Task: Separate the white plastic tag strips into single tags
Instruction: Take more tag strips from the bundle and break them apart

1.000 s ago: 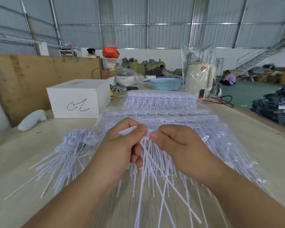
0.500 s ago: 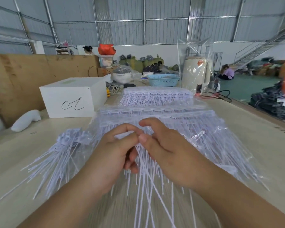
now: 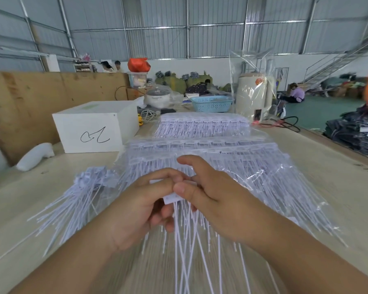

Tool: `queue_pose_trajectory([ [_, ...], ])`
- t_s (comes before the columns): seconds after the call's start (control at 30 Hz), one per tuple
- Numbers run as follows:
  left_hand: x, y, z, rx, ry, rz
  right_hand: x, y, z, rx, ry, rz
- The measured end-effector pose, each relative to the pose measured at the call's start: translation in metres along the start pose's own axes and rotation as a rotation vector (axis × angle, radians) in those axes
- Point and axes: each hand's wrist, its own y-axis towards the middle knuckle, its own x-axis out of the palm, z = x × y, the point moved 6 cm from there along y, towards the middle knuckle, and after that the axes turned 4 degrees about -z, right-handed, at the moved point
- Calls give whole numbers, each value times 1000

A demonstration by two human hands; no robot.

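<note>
At centre frame I have my left hand [image 3: 140, 205] and right hand [image 3: 212, 200] both curled and pinching the tag strip [image 3: 172, 197] head-on, its tails hanging toward the bottom edge, and I judge a crooked pull could tear a head or tangle those tails.

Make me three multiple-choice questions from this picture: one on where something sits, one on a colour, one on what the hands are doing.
1. Where is the white box?
A. far left of the table
B. on the floor
C. in the basket

2. What colour is the basket?
A. red
B. light blue
C. black

3. What are the left hand and right hand doing?
A. resting flat
B. lifting the box
C. pinching a tag strip

Answers: A, it stands on the tabletop left of the bagged tags; B, its plastic is pale blue; C, both thumbs press the strip's top.
</note>
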Motion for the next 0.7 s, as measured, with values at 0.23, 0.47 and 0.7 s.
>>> queue_pose_trajectory([
  [0.23,-19,5,10,155,142,220,-8,0,2,75,-32,-33],
  [0.47,-17,6,4,84,161,198,-15,1,6,23,-14,105],
  [0.7,-23,6,5,115,128,277,-21,0,1,-35,-73,251],
])
